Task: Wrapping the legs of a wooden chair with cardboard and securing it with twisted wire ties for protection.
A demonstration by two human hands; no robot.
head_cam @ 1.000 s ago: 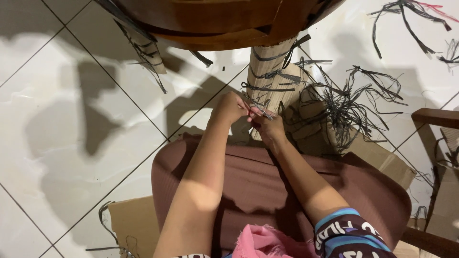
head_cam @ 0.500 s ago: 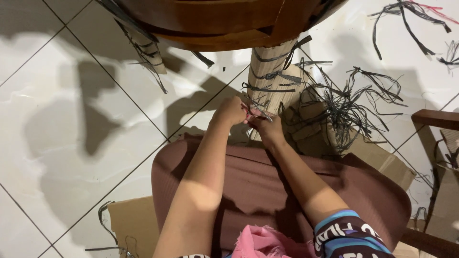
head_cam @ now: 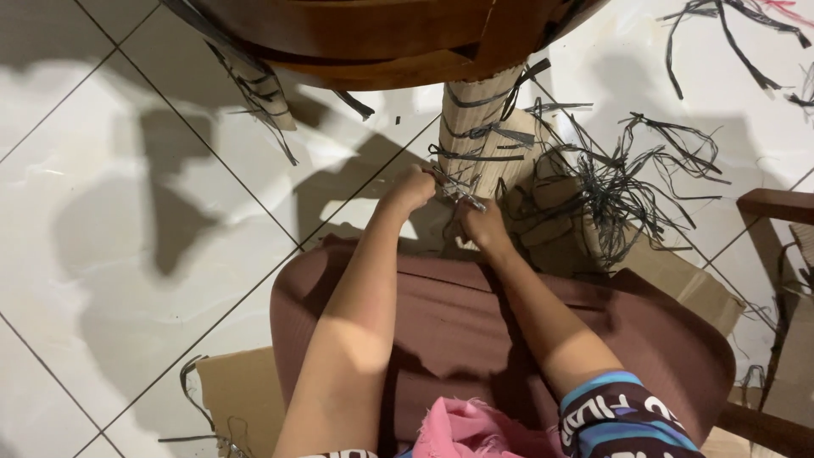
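- Left hand (head_cam: 413,190): closed in a fist around dark strands (head_cam: 458,188) at the lower part of the pale woven leg (head_cam: 485,127).
- Right hand (head_cam: 483,227): fingers curled, pinching the same bundle of dark strands from just below; the two hands sit close together, with the strands between them.
- Woven leg: stands upright on the floor, wrapped in pale cane with loose dark bands across it; it joins the brown wooden furniture frame (head_cam: 381,42) above.
- Loose dark strips (head_cam: 627,182): a tangled heap lies just right of the leg, partly covering a second woven part lying on its side.
- Brown cushion (head_cam: 458,331): lies under both forearms, between the person and the leg.
- Cardboard (head_cam: 246,394): flat sheet under the cushion, showing at lower left and at right.
- White tiled floor (head_cam: 127,212): carries everything; more dark scraps (head_cam: 729,42) lie at upper right.
- Wooden chair arm (head_cam: 776,203): at the right edge, well apart from the hands.
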